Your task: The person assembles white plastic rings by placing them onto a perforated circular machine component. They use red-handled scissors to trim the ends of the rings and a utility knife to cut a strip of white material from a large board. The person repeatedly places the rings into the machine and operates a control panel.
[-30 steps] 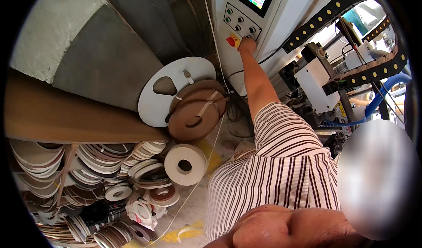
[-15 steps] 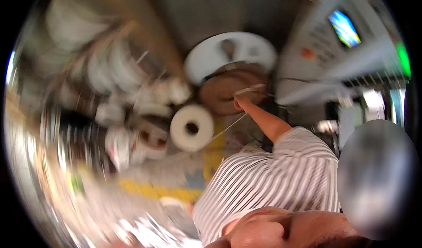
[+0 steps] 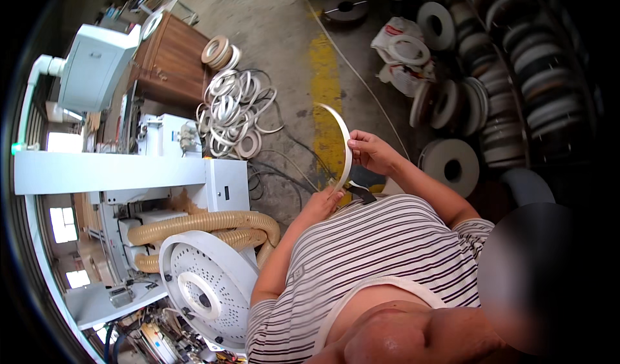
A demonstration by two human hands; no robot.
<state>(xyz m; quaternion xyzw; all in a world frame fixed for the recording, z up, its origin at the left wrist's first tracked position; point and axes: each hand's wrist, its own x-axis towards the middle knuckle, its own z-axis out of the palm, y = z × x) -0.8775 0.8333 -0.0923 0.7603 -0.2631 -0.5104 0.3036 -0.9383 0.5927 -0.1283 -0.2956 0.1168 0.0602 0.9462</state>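
A narrow white strip of edge banding (image 3: 341,124) arcs in front of my striped shirt, its far end free. My right hand (image 3: 371,151) pinches it near its middle, thumb against fingers. At the near end of the strip, my left hand (image 3: 323,204) is closed on it, close to my belly. Just beside that hand, a short black strap-like piece (image 3: 361,193) lies against my shirt; what it belongs to is hidden.
To my left stand a machine with a pale cabinet (image 3: 226,184), ribbed hoses (image 3: 194,225) and a perforated round disc (image 3: 216,273). Ahead lies a tangle of white banding (image 3: 232,109) on the floor. Rolls (image 3: 452,167) crowd the right, and a thin cord (image 3: 361,80) crosses the floor.
My view has swung from the brown roll on the white disc and nearby rolls to the machine side and floor. Both hands now show on the white strip; earlier one arm reached toward that roll.
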